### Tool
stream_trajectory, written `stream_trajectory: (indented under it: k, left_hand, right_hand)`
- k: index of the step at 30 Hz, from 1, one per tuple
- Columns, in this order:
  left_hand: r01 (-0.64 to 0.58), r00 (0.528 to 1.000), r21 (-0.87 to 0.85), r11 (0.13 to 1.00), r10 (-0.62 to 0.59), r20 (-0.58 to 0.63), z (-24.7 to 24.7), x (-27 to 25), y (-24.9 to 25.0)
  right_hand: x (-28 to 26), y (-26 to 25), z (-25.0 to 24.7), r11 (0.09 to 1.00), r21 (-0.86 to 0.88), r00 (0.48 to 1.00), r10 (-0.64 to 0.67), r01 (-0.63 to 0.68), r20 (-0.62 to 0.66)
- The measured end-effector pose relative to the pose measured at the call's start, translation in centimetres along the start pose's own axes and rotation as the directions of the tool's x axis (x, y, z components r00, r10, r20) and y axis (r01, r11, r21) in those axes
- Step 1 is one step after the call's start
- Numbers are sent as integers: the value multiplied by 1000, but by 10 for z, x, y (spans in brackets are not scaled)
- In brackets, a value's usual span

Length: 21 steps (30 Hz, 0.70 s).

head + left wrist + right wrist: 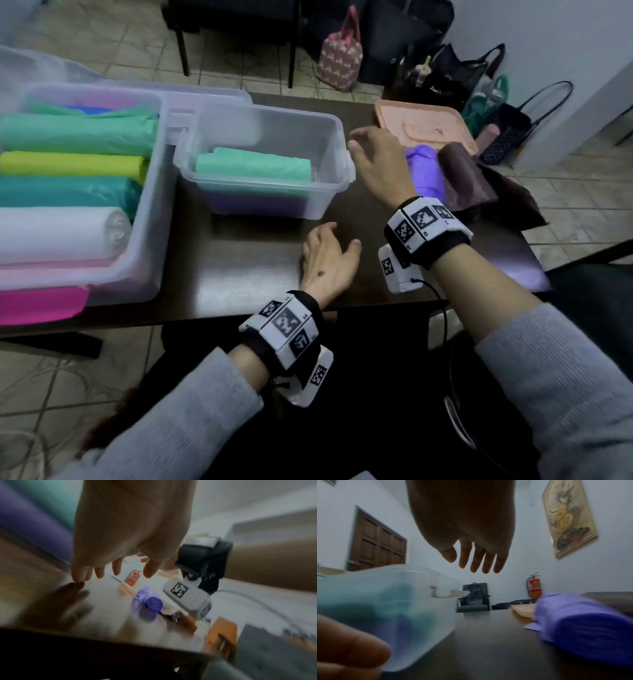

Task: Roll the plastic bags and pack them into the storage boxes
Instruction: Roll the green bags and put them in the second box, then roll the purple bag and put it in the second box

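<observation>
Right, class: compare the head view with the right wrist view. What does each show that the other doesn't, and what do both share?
Head view only: the large storage box packed with rolled bags, a pink bag beside it, and the left hand flat on the table.
Right wrist view only: a wooden door, a framed picture and a fire extinguisher.
Both: the small storage box, the purple roll, and the open right hand.
</observation>
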<state>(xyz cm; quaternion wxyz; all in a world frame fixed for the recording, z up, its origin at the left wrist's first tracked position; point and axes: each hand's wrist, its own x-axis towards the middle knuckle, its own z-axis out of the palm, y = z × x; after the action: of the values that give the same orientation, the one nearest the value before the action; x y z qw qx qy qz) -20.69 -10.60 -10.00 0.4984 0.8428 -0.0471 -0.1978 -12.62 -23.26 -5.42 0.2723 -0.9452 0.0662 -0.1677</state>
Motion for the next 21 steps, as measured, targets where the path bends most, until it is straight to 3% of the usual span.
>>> stream_trajectory:
  k: [2,4,7,11,21]
  left_hand:
    - [-125,991,238,963,109,79,22,1,3]
    - [-216,976,434,874,177,129,41,5,1]
    - [-310,949,610,729,275,152,58,14,-9]
    - [-373,916,686,625,364,166,65,18,-22]
    - [-403,899,667,627,409,158,65,18,-26]
  right_hand:
    - [-6,30,-13,993,-77,994,83,-89,-75]
    - [-13,56,-24,952,-218,976,208,-216,-57]
    - [-23,86,-35,862,-282,897,442,-422,9]
    - [-32,105,-38,847,-211,843,520,-488,140]
    - [-44,71,-23,852,-128,844,521,-507,130]
